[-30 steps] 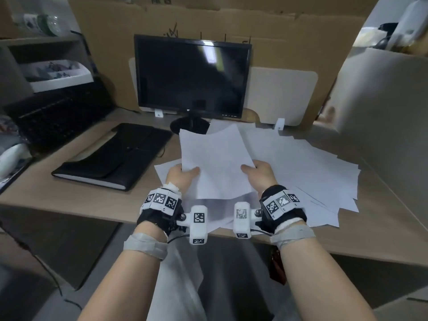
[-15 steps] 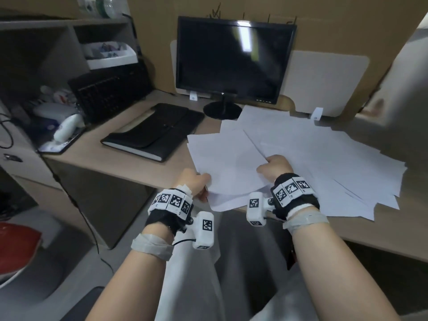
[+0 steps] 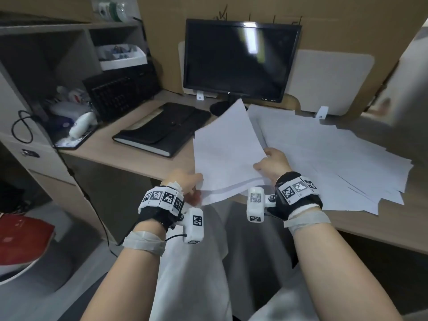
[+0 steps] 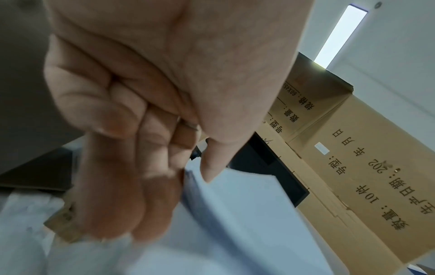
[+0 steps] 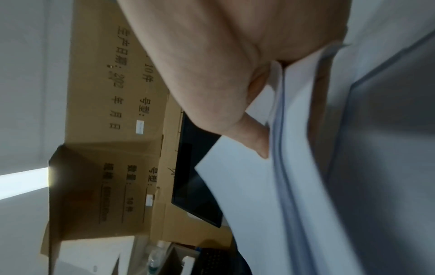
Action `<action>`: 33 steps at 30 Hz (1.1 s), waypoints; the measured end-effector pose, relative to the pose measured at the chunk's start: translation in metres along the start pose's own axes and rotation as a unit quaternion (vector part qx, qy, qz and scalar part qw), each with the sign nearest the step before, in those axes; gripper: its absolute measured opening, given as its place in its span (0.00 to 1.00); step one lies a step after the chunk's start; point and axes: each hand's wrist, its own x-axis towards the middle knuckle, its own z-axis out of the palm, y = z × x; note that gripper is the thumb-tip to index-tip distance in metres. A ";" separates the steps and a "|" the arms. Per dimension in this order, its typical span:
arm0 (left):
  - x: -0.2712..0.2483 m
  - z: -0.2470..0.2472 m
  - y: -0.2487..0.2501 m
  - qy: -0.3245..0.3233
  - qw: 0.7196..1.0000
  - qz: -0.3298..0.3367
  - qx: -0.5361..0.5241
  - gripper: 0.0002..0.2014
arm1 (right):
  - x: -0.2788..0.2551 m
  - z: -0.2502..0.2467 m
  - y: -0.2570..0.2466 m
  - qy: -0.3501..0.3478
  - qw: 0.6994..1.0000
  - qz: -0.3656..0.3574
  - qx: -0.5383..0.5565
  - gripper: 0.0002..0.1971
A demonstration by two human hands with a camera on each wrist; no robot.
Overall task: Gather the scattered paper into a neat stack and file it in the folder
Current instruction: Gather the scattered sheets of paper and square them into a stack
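Both hands pinch sheets (image 3: 228,156) | left hand (image 3: 185,181) near corner | right hand (image 3: 273,163) right edge

A light wooden worktop (image 3: 129,156) stands against a wall of brown cardboard (image 3: 162,42) with printed characters, and a dark monitor (image 3: 238,59) with its screen off stands at the back of it. On the left is an open shelf unit (image 3: 69,28) that holds a white tray (image 3: 120,56), a black keyboard (image 3: 120,93) leaning inside and some small clutter. The ceiling is white with a long bright light strip (image 4: 339,35), and a grey partition (image 3: 412,89) closes the right side.
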 end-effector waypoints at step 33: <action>0.059 0.037 0.114 0.060 0.906 0.294 -0.300 0.18 | 0.047 -0.034 -0.030 0.065 0.959 -0.098 0.258 0.11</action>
